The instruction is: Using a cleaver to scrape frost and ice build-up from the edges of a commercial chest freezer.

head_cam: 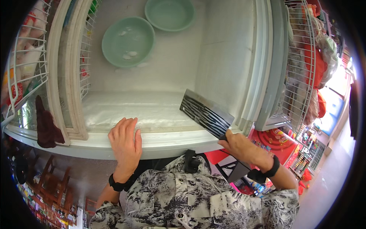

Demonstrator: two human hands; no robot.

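My right hand (pixel 238 146) grips the handle of a broad cleaver (pixel 207 113), whose dark, streaked blade points up and left over the open chest freezer. My left hand (pixel 125 140) rests on the freezer's white front rim (pixel 171 140), fingers towards the inside and holding nothing. Thick frost (pixel 120 114) coats the front inner wall beside its fingertips. Deeper inside, a green plastic basin (pixel 128 41) holds a few white pieces, probably ice or frost. A second green basin (pixel 170 14) lies beyond it, close by.
White wire baskets with packaged goods stand at the left (pixel 30 53) and right (pixel 300 65) of the freezer. A dark red cloth (pixel 47 126) lies at the left front corner, by the sliding lid frames (pixel 77 134). A wooden chair (pixel 54 183) is at lower left.
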